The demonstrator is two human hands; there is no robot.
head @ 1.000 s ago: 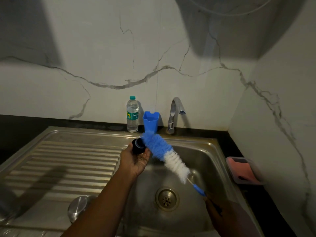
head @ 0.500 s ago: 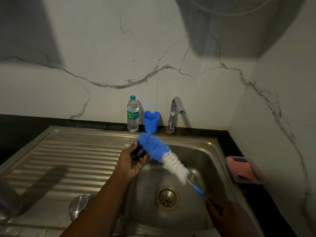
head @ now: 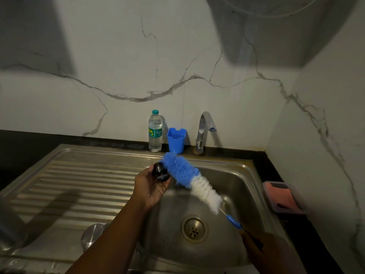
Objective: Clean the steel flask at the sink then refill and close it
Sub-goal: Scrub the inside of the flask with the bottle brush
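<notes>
The small black flask cap (head: 160, 172) sits in the left hand (head: 153, 187), held above the left edge of the sink (head: 227, 186). The brush (head: 192, 179), blue bristles at the tip and white bristles below on a thin blue handle, slants from upper left to lower right over the basin, its blue end against the cap, its handle gripped by the right hand (head: 262, 248). A round steel piece (head: 92, 235), seemingly the flask's end, lies on the ribbed drainboard (head: 79, 186) near the left forearm.

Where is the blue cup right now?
The blue cup stands at the back of the sink, against the wall, between the water bottle on its left and the tap on its right.
</notes>
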